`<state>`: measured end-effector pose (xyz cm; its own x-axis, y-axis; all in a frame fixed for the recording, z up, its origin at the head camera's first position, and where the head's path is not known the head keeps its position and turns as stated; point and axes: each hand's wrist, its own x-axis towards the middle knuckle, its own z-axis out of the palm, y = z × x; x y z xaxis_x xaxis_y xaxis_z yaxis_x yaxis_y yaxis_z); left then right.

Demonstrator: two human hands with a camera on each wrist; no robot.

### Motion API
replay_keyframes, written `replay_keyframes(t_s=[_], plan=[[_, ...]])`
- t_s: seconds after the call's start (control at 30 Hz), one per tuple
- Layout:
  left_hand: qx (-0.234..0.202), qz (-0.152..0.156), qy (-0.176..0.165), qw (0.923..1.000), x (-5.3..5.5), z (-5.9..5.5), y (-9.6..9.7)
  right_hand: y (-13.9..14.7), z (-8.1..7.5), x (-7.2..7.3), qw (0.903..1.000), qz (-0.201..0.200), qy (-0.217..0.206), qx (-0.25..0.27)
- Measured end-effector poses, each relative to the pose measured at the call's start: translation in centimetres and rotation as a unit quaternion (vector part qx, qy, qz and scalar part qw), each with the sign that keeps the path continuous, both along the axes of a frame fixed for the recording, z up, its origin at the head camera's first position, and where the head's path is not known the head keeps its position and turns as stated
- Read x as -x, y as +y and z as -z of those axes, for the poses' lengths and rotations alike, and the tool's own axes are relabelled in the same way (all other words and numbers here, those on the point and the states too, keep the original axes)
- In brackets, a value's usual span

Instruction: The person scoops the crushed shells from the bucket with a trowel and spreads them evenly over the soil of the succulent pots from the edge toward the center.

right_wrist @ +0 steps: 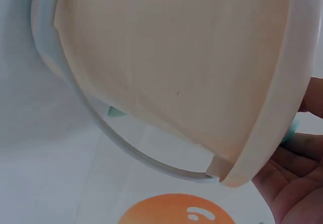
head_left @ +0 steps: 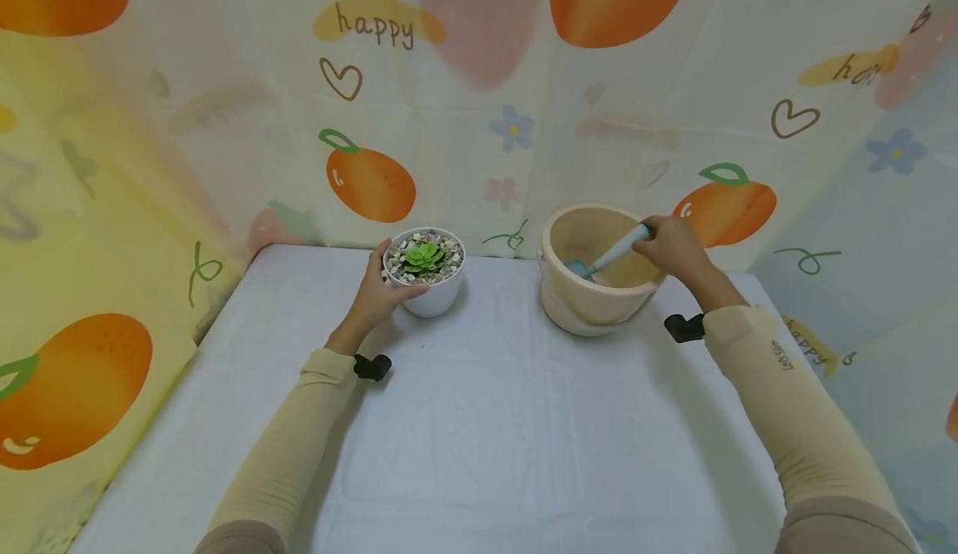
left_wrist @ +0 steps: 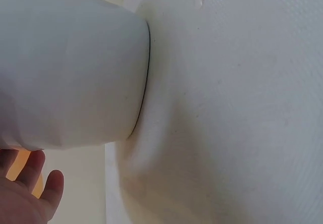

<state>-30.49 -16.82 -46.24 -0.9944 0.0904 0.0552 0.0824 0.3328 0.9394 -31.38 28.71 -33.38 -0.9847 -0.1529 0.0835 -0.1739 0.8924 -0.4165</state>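
At the back of the table, left of centre, a white flowerpot [head_left: 437, 296] holds pale pebbles and a green succulent [head_left: 424, 259]. My left hand [head_left: 374, 298] grips it from the left side, thumb at the front and fingers behind the rim. The left wrist view shows the white wall of the pot [left_wrist: 70, 72] upright on the cloth. To the right stands a beige bucket [head_left: 582, 294]. Over its right rim, my right hand [head_left: 676, 248] holds the handle end of a light blue shovel [head_left: 619, 249], whose blade is down inside the bucket.
A pale bail handle [right_wrist: 151, 164] hangs along the bucket's outside in the right wrist view. White cloth covers the table [head_left: 509, 421]. Close behind the pot and bucket rises a printed fabric backdrop [head_left: 464, 163] with oranges, hearts and flowers.
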Motion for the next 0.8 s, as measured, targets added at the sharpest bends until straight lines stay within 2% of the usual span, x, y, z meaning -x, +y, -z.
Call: replay_keyframes(t_s=[0.23, 0.4, 0.53, 0.7, 0.8], plan=[[0.051, -0.004, 0.015, 0.9986, -0.1, -0.5, 0.0, 0.1, -0.2, -0.4, 0.9996, 0.011, 0.011, -0.023], [0.089, -0.008, 0.009, 0.996, 0.0, -0.9, -0.4, 0.2, -0.3, -0.6, 0.9995, 0.011, 0.014, -0.027], [0.111, -0.014, 0.003, 0.9937, -0.1, -1.1, -0.6, 0.0, -0.3, -0.9, 0.9985, 0.009, 0.019, -0.052], [0.109, -0.02, 0.017, 0.9937, -0.9, -0.9, -0.9, -0.2, 0.2, -1.3, 0.997, 0.011, 0.024, -0.073], [0.096, -0.016, 0.04, 0.9944, -1.6, -0.6, -1.1, 0.1, 0.8, -1.8, 0.9981, 0.011, 0.041, -0.045]])
